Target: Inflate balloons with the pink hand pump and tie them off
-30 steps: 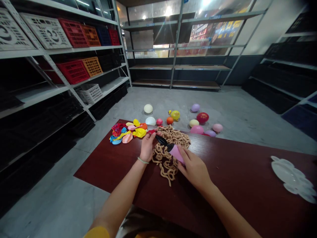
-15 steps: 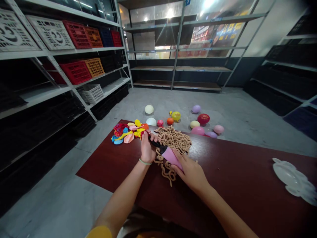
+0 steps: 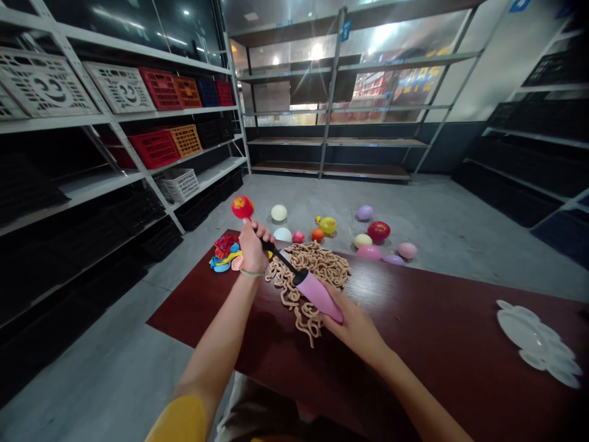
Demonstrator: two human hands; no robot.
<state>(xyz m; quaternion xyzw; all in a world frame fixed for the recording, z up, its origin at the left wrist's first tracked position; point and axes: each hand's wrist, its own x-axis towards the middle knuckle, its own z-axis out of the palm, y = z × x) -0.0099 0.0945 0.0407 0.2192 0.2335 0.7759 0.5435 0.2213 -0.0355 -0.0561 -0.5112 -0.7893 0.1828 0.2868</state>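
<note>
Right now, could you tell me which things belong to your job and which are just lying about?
In use: left hand, red balloon, pink hand pump, right hand.
Lying about: deflated balloons, curly tan strands, floor balloons, white scalloped tray.

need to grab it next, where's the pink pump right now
In the head view, the pink hand pump is in the right hand, over the tan coiled strands, its black nozzle reaching the left hand.

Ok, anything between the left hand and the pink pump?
Nothing visible: the black nozzle runs straight from the pink hand pump to the left hand, and the tan twisted strands lie beneath it.
</note>
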